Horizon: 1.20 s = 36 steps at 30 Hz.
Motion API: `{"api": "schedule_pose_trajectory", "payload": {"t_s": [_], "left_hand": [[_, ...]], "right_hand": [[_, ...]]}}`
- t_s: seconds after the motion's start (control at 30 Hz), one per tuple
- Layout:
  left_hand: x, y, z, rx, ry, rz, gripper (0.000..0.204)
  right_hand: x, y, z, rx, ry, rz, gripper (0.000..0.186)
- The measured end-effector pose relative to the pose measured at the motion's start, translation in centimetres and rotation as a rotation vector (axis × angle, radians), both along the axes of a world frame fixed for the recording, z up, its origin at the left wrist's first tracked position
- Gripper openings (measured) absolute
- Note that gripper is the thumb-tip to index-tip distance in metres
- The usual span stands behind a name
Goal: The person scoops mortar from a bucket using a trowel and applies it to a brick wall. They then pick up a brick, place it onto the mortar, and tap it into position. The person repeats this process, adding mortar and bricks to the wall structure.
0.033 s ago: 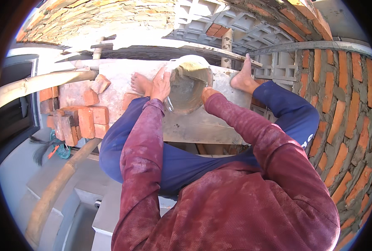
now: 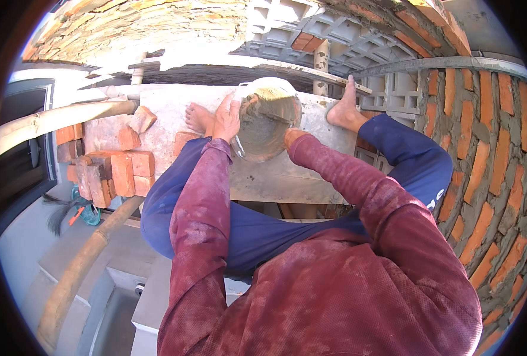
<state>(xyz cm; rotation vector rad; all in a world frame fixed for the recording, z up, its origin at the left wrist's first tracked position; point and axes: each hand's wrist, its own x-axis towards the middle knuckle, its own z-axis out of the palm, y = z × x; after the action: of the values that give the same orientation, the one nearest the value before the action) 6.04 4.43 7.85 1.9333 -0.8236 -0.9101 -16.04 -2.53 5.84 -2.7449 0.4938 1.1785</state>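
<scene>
A round bucket (image 2: 264, 155) with grey wet mortar (image 2: 267, 127) in it stands on the pale board (image 2: 287, 181), between my bare feet. At its left side is my left hand (image 2: 226, 120), fingers stretched out along the outer wall, touching or almost touching it. A bent metal piece, perhaps the bucket's handle, shows just below that hand. Over the right rim, my right hand (image 2: 293, 136) is closed, its knuckles toward the mortar. Whatever it grips is hidden by the hand and the bucket.
Several red bricks (image 2: 121, 172) are stacked at the board's left end. Bamboo poles (image 2: 67, 118) run along the left. A brick wall with mortar joints (image 2: 483, 178) rises close on my right. Grey lattice blocks (image 2: 346, 41) stand beyond the board. Steps (image 2: 121, 270) lie below, left.
The mortar's surface inside the bucket looks slightly different, and my right hand has shifted a touch. My left hand and the bucket stay in place.
</scene>
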Motion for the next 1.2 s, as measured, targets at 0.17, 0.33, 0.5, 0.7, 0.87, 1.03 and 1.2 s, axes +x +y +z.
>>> {"api": "schedule_pose_trajectory", "payload": {"t_s": [0.17,0.33,0.5,0.7,0.87,1.03,1.2], "left_hand": [[1.9,0.9,-0.3,0.166,-0.017,0.121,0.055],[2.6,1.1,-2.0,0.058,0.091,0.041,0.054],[2.4,0.8,-0.7,0.153,-0.091,0.034,0.048],[2.9,1.9,-2.7,0.023,0.028,0.062,0.050],[2.3,0.2,-0.3,0.314,-0.290,0.001,0.070],[1.8,2.4,-4.6,0.342,-0.468,0.195,0.089],[2.1,2.5,-10.1,0.235,-0.571,0.226,0.086]], "right_hand": [[-0.4,0.6,6.1,0.266,-0.151,-0.204,0.027],[3.4,-1.8,6.1,0.033,-0.367,-0.301,0.036],[2.2,0.7,4.6,-0.001,-0.173,0.031,0.040],[1.8,-3.6,3.5,-0.103,-0.412,-0.146,0.041],[2.2,-2.6,4.6,-0.004,-0.176,0.044,0.036],[2.4,-4.3,9.9,0.141,0.016,-0.067,0.038],[3.3,-7.4,5.9,0.210,0.317,0.490,0.024]]}}
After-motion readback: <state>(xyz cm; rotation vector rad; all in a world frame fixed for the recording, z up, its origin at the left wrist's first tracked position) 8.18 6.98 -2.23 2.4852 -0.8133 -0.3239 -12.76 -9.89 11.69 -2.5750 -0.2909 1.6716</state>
